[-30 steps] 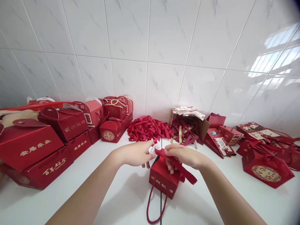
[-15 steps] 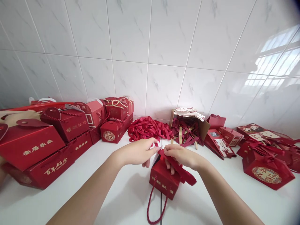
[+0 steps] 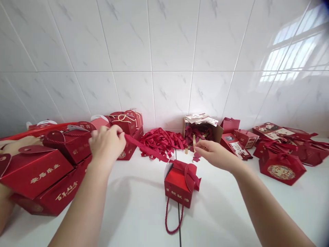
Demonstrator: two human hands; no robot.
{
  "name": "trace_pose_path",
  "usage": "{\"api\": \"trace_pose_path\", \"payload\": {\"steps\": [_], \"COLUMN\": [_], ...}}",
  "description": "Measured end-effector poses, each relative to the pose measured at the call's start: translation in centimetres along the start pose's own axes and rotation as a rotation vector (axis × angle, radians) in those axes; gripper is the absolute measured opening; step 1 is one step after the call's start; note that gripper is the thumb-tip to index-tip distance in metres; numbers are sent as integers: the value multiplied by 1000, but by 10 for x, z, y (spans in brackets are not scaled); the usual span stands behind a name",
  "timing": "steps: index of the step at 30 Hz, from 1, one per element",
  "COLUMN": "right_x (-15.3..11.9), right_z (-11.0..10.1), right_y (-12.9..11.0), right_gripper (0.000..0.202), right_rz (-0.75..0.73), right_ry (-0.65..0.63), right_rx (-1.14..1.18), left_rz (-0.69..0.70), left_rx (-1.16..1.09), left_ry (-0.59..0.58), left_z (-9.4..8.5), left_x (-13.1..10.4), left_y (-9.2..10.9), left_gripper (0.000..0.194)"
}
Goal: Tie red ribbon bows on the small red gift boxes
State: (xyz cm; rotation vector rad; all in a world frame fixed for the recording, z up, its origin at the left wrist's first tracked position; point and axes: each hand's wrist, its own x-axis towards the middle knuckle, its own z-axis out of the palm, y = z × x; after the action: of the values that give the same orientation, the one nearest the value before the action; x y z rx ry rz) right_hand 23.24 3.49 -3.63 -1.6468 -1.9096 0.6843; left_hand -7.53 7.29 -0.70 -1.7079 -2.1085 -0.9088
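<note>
Head camera: head-worn, facing forward and down
Near below: smooth white tabletop
Ahead: glossy white tiled wall

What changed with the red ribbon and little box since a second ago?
The left hand has pulled the ribbon out long to the left, away from the small red box. The right hand let go of the box and ribbon and moved off to the right. The box still stands on the table, its rope handle in front.
</note>
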Motion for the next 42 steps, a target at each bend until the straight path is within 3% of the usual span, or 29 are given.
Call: {"api": "trace_pose_path", "payload": {"steps": [1,2,3,4,5,6,8,10,13,17,20,25,28,32,37,40,42], "right_x": [-5,-10,-14,-18,-21,-24,-27,-28,-32,-38,-41,-47,-50,-51,-61,-72,-77], "right_z": [-5,-7,-7,-5,0,8,25,43,63,74,69,39,28,35,40,38,41], "right_y": [6,12,18,23,26,30,34,38,43,44,42,37,38,48,59,55,49], "right_gripper": [33,37,42,47,51,55,55,53,55,53,49,47,46,43,32,29,25], "right_rz": [30,57,81,102,114,118,106,84,67,65,58,-8,-2,72,147,147,100], "right_ry": [-29,-68,-104,-136,-162,-180,-182,-159,-134,-170,-173,-98,-39,-16,73,-77,-302], "right_rx": [-47,-91,-135,-173,-195,-194,-80,99,249,314,330,340,283,161,17,-6,13], "left_rz": [12,51,105,176,229,257,286,286,262,205,190,167,192,234,201,193,218], "left_rx": [-11,-101,-246,-444,-687,-772,-859,-903,-909,-837,-782,-744,-757,-747,-673,-605,-571], "left_ry": [69,60,-9,-152,-365,-472,-596,-670,-710,-702,-779,-874,-887,-877,-666,-749,-924], "left_z": [2,9,19,32,46,60,81,91,84,63,48,28,28,43,46,38,34], "left_x": [1,-1,-6,-14,-25,-37,-63,-88,-114,-122,-114,-101,-100,-102,-103,-110,-119], "left_y": [-4,-6,-5,-2,4,11,26,36,37,22,11,7,12,16,1,-12,-17], "left_gripper": [23,25,27,25,27,29,30,29,32,32,35,45,43,43,37,39,38]}}
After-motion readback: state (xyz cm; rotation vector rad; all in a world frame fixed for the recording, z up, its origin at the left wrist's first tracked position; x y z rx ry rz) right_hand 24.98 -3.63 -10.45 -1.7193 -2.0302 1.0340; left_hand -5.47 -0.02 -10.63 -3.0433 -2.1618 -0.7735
